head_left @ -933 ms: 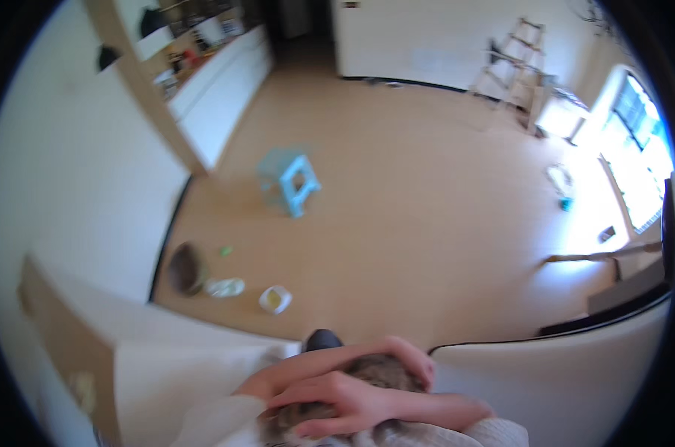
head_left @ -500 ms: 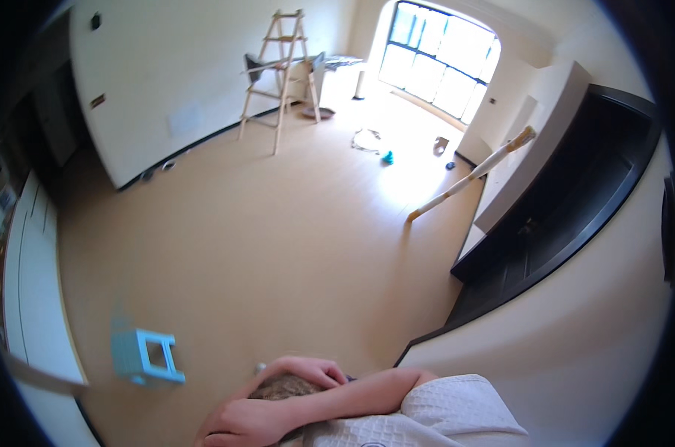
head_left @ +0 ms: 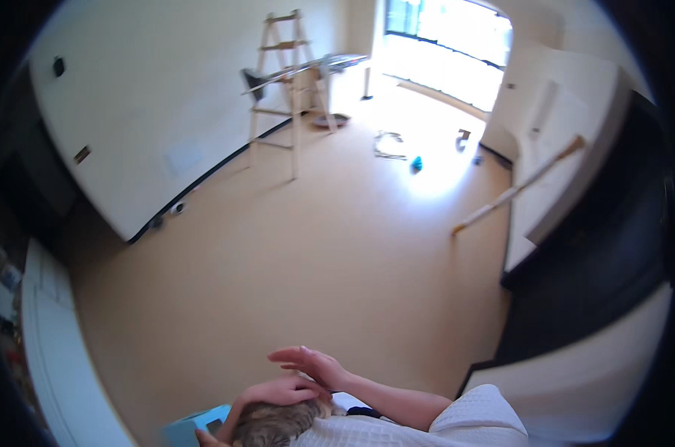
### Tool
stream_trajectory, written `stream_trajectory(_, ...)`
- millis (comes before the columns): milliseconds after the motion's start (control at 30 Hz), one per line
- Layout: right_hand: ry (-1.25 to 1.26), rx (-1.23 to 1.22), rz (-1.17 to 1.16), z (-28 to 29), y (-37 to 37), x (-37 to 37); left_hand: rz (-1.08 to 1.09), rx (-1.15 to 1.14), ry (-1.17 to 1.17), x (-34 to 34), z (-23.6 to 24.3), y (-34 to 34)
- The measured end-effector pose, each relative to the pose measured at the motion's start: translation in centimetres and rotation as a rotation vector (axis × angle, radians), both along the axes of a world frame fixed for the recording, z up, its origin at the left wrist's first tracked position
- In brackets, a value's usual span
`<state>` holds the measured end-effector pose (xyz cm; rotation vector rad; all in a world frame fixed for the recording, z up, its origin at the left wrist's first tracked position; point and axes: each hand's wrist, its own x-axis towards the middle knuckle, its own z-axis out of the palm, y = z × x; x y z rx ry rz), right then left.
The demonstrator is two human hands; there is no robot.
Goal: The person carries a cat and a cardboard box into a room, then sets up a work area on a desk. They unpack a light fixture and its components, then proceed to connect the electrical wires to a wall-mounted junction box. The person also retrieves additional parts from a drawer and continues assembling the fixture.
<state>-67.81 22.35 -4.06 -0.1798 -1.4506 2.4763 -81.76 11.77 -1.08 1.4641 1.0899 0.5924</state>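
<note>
Left hand [head_left: 284,391] clasped over a mottled grey-brown furry animal [head_left: 272,426], beside a white textured-fabric garment [head_left: 374,433]. Right hand [head_left: 313,366] raised near it, fingers extended, grip apart.

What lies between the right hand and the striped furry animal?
The head view shows the left hand between the right hand and the striped furry animal.

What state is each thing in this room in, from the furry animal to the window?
Furry animal: against the person's white top; face not visible.
Left grip: resting on fur; firmness unclear.
Right grip: open, fingers outstretched.
Wooden stepladder: standing, legs spread.
Long pole: slanted, lower end on floor.
Light blue stool: mostly out of view; position unclear.
Window: brightly lit; open or shut, unclear.
</note>
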Motion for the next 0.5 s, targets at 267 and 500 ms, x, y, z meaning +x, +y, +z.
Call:
stream_trajectory(267, -0.128, 0.212, 0.467, 1.7, 10.1, -16.5, 0.582, -0.052, -0.525, -16.1, 6.0, 3.6)
stream_trajectory(500, -0.407, -0.097, 0.054, -9.2, 21.3, -17.3, 0.528, 0.457, -0.325, -23.5, 1.7, 14.1)
